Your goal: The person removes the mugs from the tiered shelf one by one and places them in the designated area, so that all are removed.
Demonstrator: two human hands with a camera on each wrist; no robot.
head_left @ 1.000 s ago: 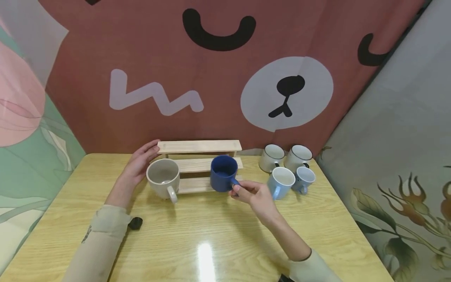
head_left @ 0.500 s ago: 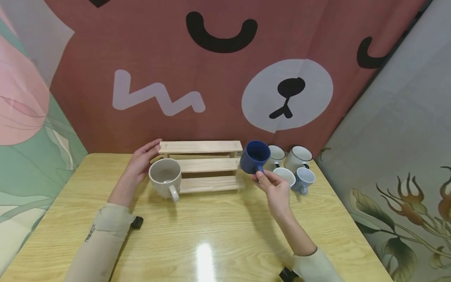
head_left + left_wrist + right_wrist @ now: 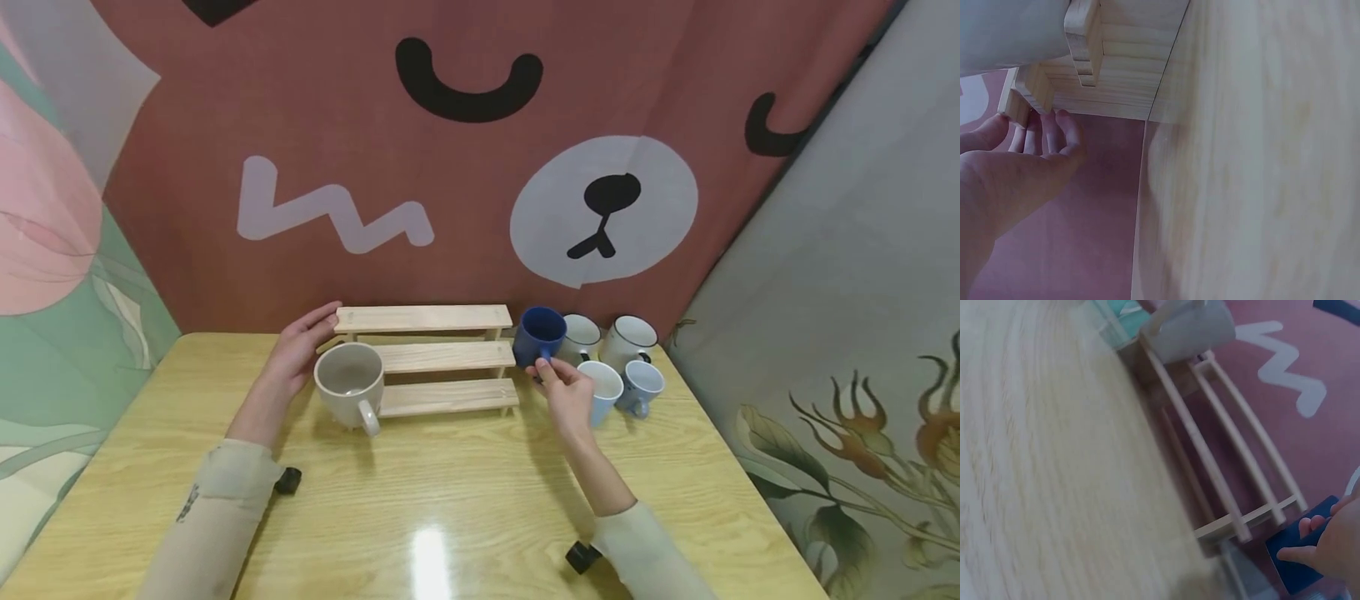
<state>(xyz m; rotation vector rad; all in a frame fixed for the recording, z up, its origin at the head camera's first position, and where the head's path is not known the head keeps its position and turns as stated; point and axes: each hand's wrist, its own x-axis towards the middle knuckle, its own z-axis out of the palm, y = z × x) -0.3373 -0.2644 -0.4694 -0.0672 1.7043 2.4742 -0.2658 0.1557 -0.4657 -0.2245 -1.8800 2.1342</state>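
My right hand [image 3: 568, 396] pinches the handle of a dark blue mug [image 3: 538, 333], just right of a three-step wooden rack [image 3: 442, 357]. In the right wrist view the blue mug [image 3: 1297, 550] shows beside the rack's end; whether it touches the table I cannot tell. At the rack's upper left end my left hand [image 3: 294, 346] holds the top board. The left wrist view has the thumb and fingers of that hand [image 3: 1022, 169] on either side of the board's end [image 3: 1013, 103]. A large off-white mug [image 3: 349, 383] sits at the rack's left, handle toward me.
Right of the blue mug stand two white mugs with dark rims, one [image 3: 580, 337] behind my right hand and one [image 3: 628, 342] farther right. A light blue mug [image 3: 604, 387] and a small pale blue mug [image 3: 642, 387] are in front. A printed curtain [image 3: 450, 267] hangs behind the table [image 3: 360, 517].
My right hand has carried the blue mug from in front of the rack rightward past its end, up, then slightly lower. The left hand keeps its place on the rack.
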